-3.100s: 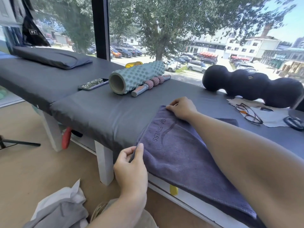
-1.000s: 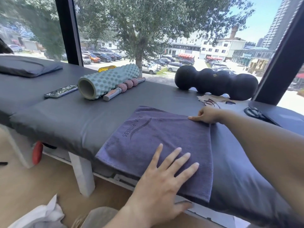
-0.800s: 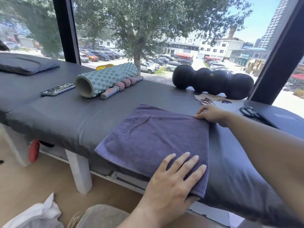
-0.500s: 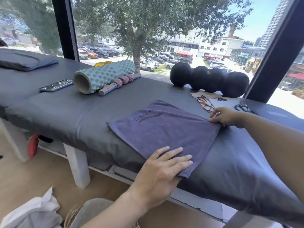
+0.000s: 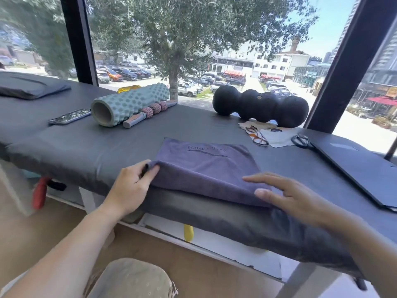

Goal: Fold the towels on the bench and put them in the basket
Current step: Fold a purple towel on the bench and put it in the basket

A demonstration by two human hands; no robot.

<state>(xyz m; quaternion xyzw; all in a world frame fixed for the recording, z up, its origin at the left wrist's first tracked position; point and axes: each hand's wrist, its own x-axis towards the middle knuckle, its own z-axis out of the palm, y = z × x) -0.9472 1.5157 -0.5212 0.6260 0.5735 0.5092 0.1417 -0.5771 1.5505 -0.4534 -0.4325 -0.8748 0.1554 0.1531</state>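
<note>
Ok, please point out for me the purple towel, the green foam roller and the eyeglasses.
purple towel [image 5: 206, 164]: head view, flat middle below the printed logo.
green foam roller [image 5: 133, 102]: head view, bumpy side of the cylinder.
eyeglasses [image 5: 256, 135]: head view, frame between the lenses.

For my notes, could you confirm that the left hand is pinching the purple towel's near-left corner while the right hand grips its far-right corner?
Not quite: the head view shows the right hand open and flat at the purple towel's near-right edge. The left hand does pinch the near-left corner.
</note>
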